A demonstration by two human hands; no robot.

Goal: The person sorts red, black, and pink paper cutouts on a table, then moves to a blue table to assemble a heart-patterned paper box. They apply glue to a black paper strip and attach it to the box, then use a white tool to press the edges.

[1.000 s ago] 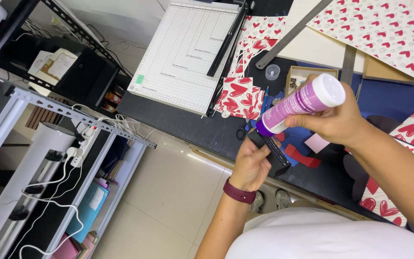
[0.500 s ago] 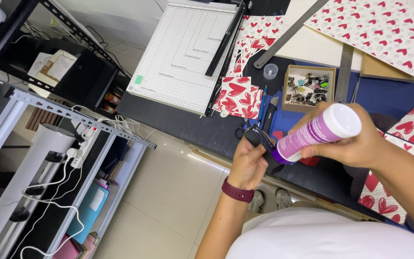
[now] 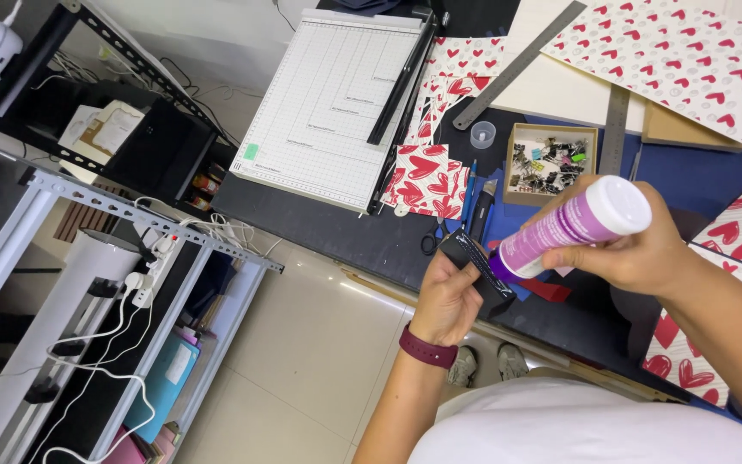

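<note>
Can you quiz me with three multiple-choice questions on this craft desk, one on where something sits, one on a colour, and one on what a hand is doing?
1. Where does the small box of binder clips sit?
A. On the floor
B. On the desk, right of the paper trimmer
C. On the metal shelf

2. What colour is the body of the glue stick?
A. Purple
B. Green
C. Yellow

3. What is the left hand doing?
A. Resting flat on the desk
B. Holding scissors
C. Holding a black strip

Answers: 1 B, the box lies on the dark desk beyond the trimmer's right edge. 2 A, the tube is purple with a white end. 3 C, its fingers grip the strip while the right hand presses the glue stick's tip to it.
</note>
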